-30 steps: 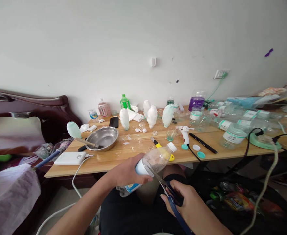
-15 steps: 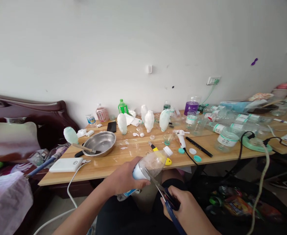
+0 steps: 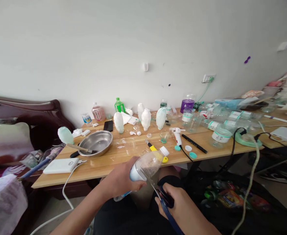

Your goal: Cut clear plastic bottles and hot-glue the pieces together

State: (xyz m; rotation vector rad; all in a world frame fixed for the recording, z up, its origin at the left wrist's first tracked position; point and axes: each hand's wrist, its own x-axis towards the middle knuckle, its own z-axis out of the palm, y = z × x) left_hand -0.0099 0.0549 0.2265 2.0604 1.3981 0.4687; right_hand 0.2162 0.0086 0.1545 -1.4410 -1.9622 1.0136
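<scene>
My left hand (image 3: 120, 179) is wrapped round a clear plastic bottle (image 3: 151, 163) with a white cap and a white-and-blue lower part. The bottle is tilted over the table's front edge, its cap pointing up and right. Scissors (image 3: 168, 213) with dark blue and black handles are gripped in my right hand (image 3: 179, 200). Their blades meet the bottle's side beside my left fingers; how far they reach into the plastic I cannot tell. Just behind the bottle, a yellow utility knife (image 3: 152, 147) lies on the table.
On the wooden table (image 3: 126, 156) are a steel bowl (image 3: 98, 142) with a brush across it, a white power bank (image 3: 60, 165), a glue gun (image 3: 177, 136), a black marker (image 3: 194, 144) and several white-coated bottle shapes (image 3: 146, 120). Clear bottles (image 3: 220, 135) and a power strip (image 3: 247, 139) crowd the right.
The view has turned slightly, so everything sits a little further left in the picture. Both hands, the bottle and the scissors keep nearly the same position relative to each other.
</scene>
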